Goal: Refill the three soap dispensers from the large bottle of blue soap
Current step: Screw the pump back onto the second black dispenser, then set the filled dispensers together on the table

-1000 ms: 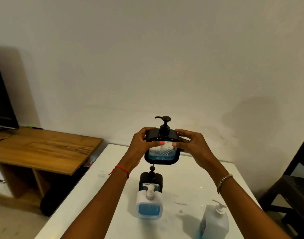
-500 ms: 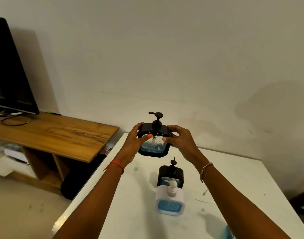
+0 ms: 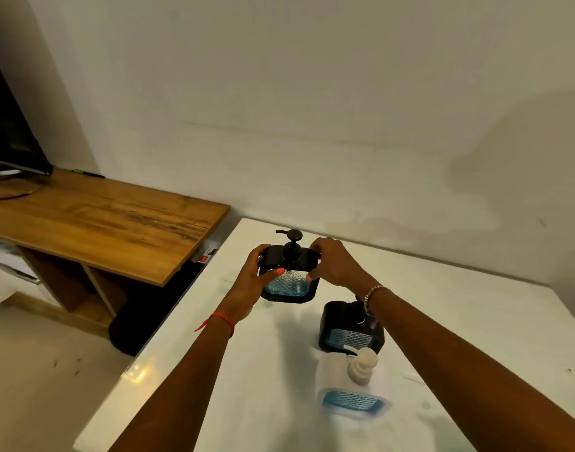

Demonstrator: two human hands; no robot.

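Observation:
A black soap dispenser (image 3: 289, 282) with a black pump and a clear patterned window showing blue soap low inside is held between both hands near the far left of the white table (image 3: 459, 308). My left hand (image 3: 252, 278) grips its left side, thumb on the window. My right hand (image 3: 335, 264) grips its right side. Whether its base touches the table I cannot tell. A second black dispenser (image 3: 348, 334) stands behind my right wrist. A white dispenser (image 3: 353, 386) with a cream pump stands nearest. The large soap bottle is out of view.
A wooden desk (image 3: 100, 220) stands left of the table, with a dark monitor (image 3: 9, 132) and cables on it. A dark round object (image 3: 133, 327) sits on the floor in the gap. A plain wall runs behind the table.
Both hands have lowered the black dispenser from well above the table down to near its surface, on the far left. The view has tilted down and the large bottle has left the frame.

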